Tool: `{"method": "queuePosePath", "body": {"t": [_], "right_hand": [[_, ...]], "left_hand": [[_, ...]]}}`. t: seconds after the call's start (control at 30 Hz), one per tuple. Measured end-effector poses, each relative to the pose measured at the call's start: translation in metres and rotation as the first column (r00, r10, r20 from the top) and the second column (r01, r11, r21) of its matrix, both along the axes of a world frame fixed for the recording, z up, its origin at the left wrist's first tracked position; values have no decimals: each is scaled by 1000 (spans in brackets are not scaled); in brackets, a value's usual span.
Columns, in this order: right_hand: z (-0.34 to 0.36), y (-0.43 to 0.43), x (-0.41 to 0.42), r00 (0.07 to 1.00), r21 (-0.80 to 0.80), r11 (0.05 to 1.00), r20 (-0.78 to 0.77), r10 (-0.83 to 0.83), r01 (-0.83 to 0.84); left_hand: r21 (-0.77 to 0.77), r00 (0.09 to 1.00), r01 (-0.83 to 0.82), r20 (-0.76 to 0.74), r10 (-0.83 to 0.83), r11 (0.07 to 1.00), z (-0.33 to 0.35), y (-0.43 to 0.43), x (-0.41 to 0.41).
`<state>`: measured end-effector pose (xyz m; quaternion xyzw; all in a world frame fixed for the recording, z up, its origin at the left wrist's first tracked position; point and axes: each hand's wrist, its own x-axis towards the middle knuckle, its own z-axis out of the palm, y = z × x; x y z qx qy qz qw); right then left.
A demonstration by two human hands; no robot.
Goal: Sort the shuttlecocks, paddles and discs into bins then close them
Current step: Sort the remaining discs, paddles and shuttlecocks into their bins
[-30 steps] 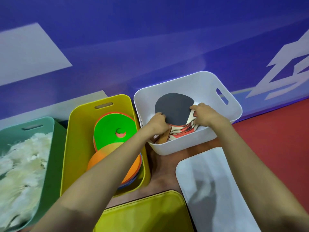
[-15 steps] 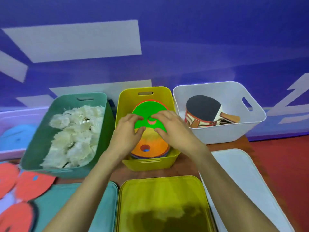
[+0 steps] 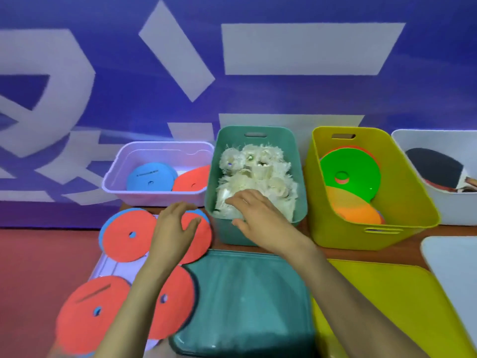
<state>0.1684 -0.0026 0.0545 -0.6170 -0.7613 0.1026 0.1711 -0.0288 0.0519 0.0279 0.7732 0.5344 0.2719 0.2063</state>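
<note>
**Hands at the teal bin and the loose red discs**

The shuttlecocks (image 3: 258,171) lie heaped in the teal bin (image 3: 232,235), which stands in the middle of the row. The right hand (image 3: 258,215) reaches over that bin's near rim. Its fingers are stretched out fairly flat on the feathers and its thumb is spread toward the front wall. It grips nothing that can be seen.

Just left of the bin, the left hand (image 3: 173,228) rests palm-down on a red disc (image 3: 202,245), with its fingers loosely spread and its thumb out to the side. 3 more red discs lie nearby: 1 beside it (image 3: 121,241) with a blue edge showing behind it, and 2 nearer the camera (image 3: 87,319) (image 3: 175,311). They sit partly on a clear lid (image 3: 116,267).

Behind them, a lilac bin (image 3: 154,196) holds a blue disc (image 3: 149,174) and another red one (image 3: 192,180).

Right of the teal bin, the yellow bin (image 3: 335,236) holds a green disc (image 3: 356,166) leaning over an orange disc (image 3: 353,206). At the frame's right edge, the white bin (image 3: 451,210) holds a paddle (image 3: 436,169), dark face up.

In front of the bins lie a teal lid (image 3: 245,301), a yellow lid (image 3: 387,306) and a white lid (image 3: 454,259). All 4 bins are uncovered.
</note>
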Motion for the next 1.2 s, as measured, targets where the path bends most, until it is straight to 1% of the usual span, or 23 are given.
{"method": "queuePosePath", "body": {"t": [0.07,0.17,0.27,0.4,0.47,0.53,0.63,0.7,0.77,0.83,0.93,1.0,1.07,1.13,1.2], "right_hand": [[-7,11,-41,1000,-31,999,-11,-11,10],[-17,25,-91,1000,-97,995,0,-19,19],[-31,38,-130,998,-194,980,49,-30,39],[-70,65,-166,998,-340,939,50,-25,41],[-94,83,-183,999,-395,918,40,-14,29],[-115,103,-199,999,-422,906,29,-19,29],[-135,130,-220,997,-432,899,12,-77,74],[-145,145,-229,991,-445,887,13,-130,122],[-155,155,-235,983,-464,867,47,-180,181],[-162,160,-240,972,-472,849,96,-216,236],[-170,161,-243,970,-465,852,131,-203,241],[-170,160,-244,976,-452,865,102,-194,219],[-169,159,-243,979,-444,874,45,-199,198],[-166,159,-246,975,-435,881,-29,-222,188],[-164,158,-248,948,-404,889,-133,-289,214]], "left_hand": [[-12,1000,18,-9,-18,1000,-13,14,-43],[-58,994,40,-97,-45,998,-38,34,-96],[-164,983,-47,-182,17,985,-61,51,-138],[-276,953,-151,-295,66,949,-93,73,-176],[-341,948,-208,-303,102,917,-102,80,-183],[-377,951,-246,-273,146,893,-110,84,-186],[-377,950,-293,-217,223,879,-120,94,-191],[-443,940,-340,-176,291,830,-129,105,-197],[-490,932,-356,-119,343,795,-137,114,-202],[-490,919,-360,-40,392,794,-144,118,-207],[-478,876,-398,55,479,783,-147,121,-216],[-482,870,-390,84,485,785,-149,126,-224],[-482,891,-342,109,442,807,-146,126,-229],[-468,894,-284,185,407,837,-138,118,-228],[-452,884,-244,260,388,858,-129,107,-226]]}}
